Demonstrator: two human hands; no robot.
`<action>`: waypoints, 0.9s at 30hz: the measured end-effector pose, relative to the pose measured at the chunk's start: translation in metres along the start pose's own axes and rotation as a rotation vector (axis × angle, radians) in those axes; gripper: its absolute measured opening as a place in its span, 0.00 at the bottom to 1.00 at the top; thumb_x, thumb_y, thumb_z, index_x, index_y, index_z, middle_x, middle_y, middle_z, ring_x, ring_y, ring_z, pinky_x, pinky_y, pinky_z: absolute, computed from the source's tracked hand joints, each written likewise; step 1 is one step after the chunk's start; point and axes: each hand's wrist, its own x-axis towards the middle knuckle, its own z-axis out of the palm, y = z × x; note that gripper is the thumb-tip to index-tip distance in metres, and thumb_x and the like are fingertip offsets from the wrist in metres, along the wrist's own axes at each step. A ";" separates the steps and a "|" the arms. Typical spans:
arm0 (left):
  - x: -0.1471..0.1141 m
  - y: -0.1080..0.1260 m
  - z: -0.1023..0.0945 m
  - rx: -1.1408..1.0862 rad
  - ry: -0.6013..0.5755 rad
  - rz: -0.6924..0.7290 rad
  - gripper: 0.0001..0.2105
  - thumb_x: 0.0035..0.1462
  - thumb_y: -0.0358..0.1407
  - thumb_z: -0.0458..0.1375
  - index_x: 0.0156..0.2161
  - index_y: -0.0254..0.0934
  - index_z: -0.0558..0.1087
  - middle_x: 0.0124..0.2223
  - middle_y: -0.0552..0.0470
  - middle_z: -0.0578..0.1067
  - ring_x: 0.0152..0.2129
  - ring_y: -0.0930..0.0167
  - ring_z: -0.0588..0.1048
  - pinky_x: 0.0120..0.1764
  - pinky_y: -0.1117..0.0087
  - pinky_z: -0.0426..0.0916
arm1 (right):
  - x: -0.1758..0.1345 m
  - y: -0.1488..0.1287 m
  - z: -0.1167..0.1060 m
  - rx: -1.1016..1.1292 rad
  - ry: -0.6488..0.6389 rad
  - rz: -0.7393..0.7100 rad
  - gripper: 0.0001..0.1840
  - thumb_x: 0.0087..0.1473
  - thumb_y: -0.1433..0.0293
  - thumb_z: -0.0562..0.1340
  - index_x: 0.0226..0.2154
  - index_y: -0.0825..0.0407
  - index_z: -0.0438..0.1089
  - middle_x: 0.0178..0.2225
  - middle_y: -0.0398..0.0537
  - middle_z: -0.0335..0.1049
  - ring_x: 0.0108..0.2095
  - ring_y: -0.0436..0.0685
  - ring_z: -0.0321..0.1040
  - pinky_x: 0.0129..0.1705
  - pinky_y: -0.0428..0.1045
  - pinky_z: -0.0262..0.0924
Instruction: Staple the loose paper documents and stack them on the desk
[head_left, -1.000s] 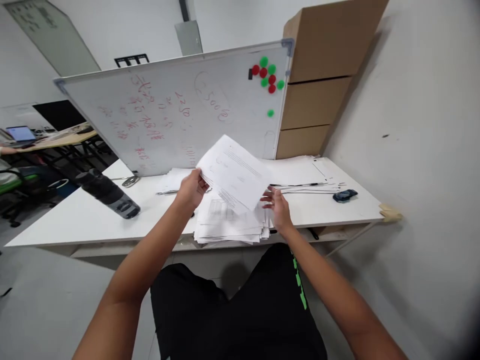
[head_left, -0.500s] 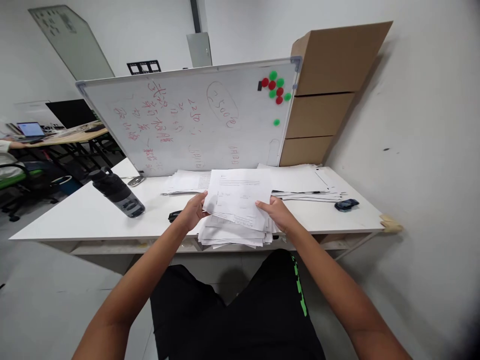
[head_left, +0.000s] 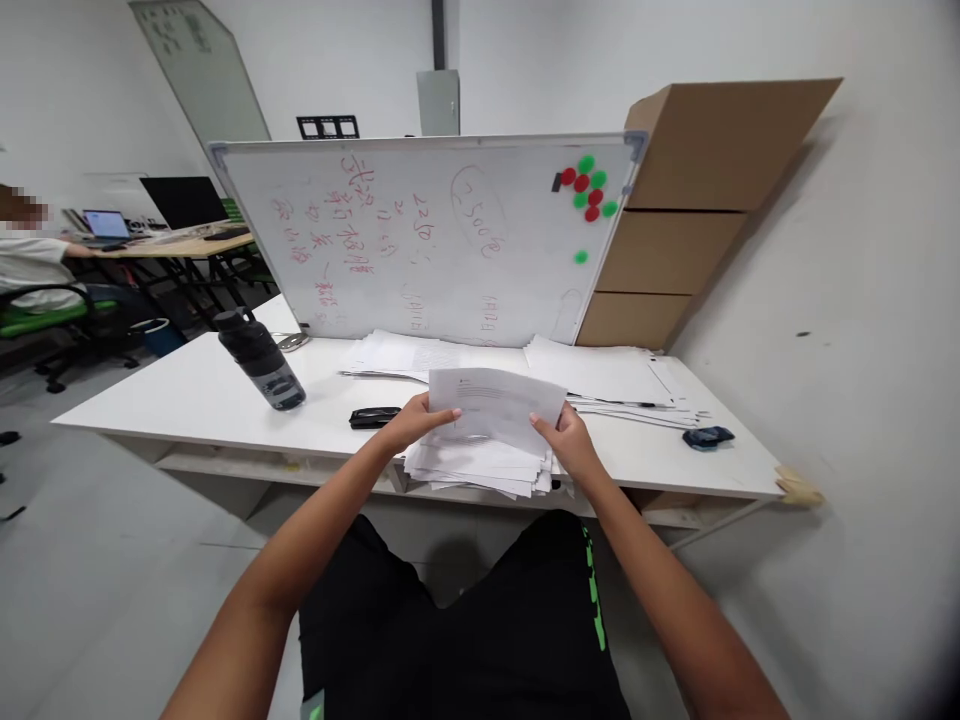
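A printed sheet of paper (head_left: 495,400) is held up between both hands, slightly bowed; whether it is one sheet or several I cannot tell. My left hand (head_left: 416,422) pinches its left side, thumb on the front. At the right side my right hand (head_left: 564,436) grips it the same way. Just below lies a thick, uneven stack of papers (head_left: 476,468) at the desk's front edge. A black stapler-like object (head_left: 373,417) rests left of my left hand, partly hidden by it.
Behind are a left paper pile (head_left: 390,352) and a right paper pile (head_left: 615,375). A dark bottle (head_left: 266,365) stands left on the white desk (head_left: 180,390). A whiteboard (head_left: 420,240) and cardboard boxes (head_left: 675,220) back it. A dark crumpled packet (head_left: 707,437) lies right. A seated person (head_left: 37,270) is far left.
The held paper has tilted and bowed, its upper edge curving, and both thumbs now lie across its front. My view has turned left, so more of the seated person shows.
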 end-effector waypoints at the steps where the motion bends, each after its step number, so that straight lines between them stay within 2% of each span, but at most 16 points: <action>1: -0.001 -0.001 -0.001 -0.001 0.005 -0.003 0.26 0.43 0.45 0.71 0.49 0.38 0.78 0.51 0.41 0.78 0.49 0.57 0.75 0.54 0.54 0.68 | -0.001 0.003 0.002 0.034 0.004 -0.034 0.28 0.51 0.56 0.67 0.51 0.52 0.68 0.50 0.56 0.75 0.50 0.63 0.71 0.54 0.60 0.64; 4: -0.003 -0.006 -0.002 -0.002 0.031 -0.006 0.26 0.42 0.44 0.72 0.48 0.37 0.78 0.51 0.41 0.78 0.49 0.56 0.75 0.54 0.54 0.68 | -0.004 0.009 0.010 0.105 -0.020 -0.079 0.26 0.53 0.56 0.66 0.51 0.51 0.67 0.52 0.54 0.74 0.52 0.61 0.70 0.56 0.58 0.62; 10: -0.009 -0.016 -0.002 -0.042 0.085 -0.018 0.26 0.41 0.45 0.72 0.47 0.36 0.79 0.52 0.41 0.78 0.51 0.55 0.74 0.56 0.53 0.65 | -0.006 0.014 0.015 0.190 -0.089 -0.022 0.26 0.52 0.54 0.67 0.49 0.50 0.69 0.52 0.53 0.74 0.52 0.62 0.70 0.56 0.58 0.62; 16: -0.017 -0.009 0.001 -0.245 0.073 -0.042 0.26 0.41 0.44 0.72 0.46 0.36 0.79 0.52 0.40 0.78 0.52 0.55 0.74 0.56 0.53 0.65 | 0.002 0.015 0.017 0.221 -0.099 -0.020 0.26 0.51 0.53 0.67 0.48 0.49 0.71 0.52 0.50 0.74 0.53 0.61 0.70 0.57 0.58 0.62; 22: -0.015 -0.017 0.005 -0.220 0.107 -0.027 0.23 0.39 0.45 0.72 0.42 0.36 0.80 0.47 0.42 0.80 0.49 0.53 0.75 0.56 0.50 0.65 | 0.001 0.019 0.021 0.044 -0.111 0.033 0.27 0.49 0.52 0.68 0.47 0.51 0.72 0.49 0.53 0.76 0.48 0.63 0.73 0.52 0.59 0.65; 27: -0.018 -0.028 0.003 -0.113 0.076 0.031 0.23 0.44 0.47 0.69 0.45 0.37 0.79 0.49 0.43 0.79 0.50 0.56 0.75 0.55 0.54 0.66 | -0.009 0.023 0.023 -0.099 -0.066 0.056 0.26 0.52 0.52 0.64 0.48 0.52 0.70 0.46 0.54 0.77 0.47 0.63 0.73 0.51 0.59 0.65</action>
